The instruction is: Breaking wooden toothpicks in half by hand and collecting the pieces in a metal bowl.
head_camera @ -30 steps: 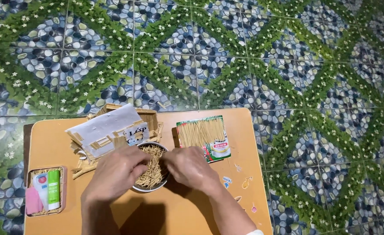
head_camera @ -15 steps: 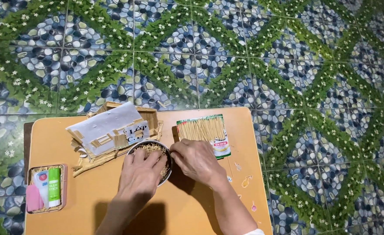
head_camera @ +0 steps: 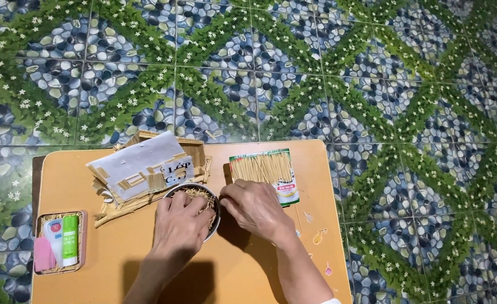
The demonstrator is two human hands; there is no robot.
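Observation:
My left hand (head_camera: 178, 224) rests over a small round metal bowl (head_camera: 214, 209) filled with thin wooden sticks, fingers reaching into it. My right hand (head_camera: 255, 207) lies just right of the bowl, fingers curled near its rim and close to an open packet of toothpicks (head_camera: 264, 169). Whether either hand pinches a stick is hidden. Behind the bowl stands a small model house (head_camera: 147, 171) made of sticks with a white paper roof.
All of this sits on a low orange table (head_camera: 107, 247). A small stick-built tray (head_camera: 60, 243) at the left edge holds a green glue stick, a white tube and a pink item. Patterned pebble-and-leaf tiles (head_camera: 316, 67) surround the table.
My left hand has shifted right, from covering the bowl's left side to lying over it. My right hand has drawn slightly right, off the bowl.

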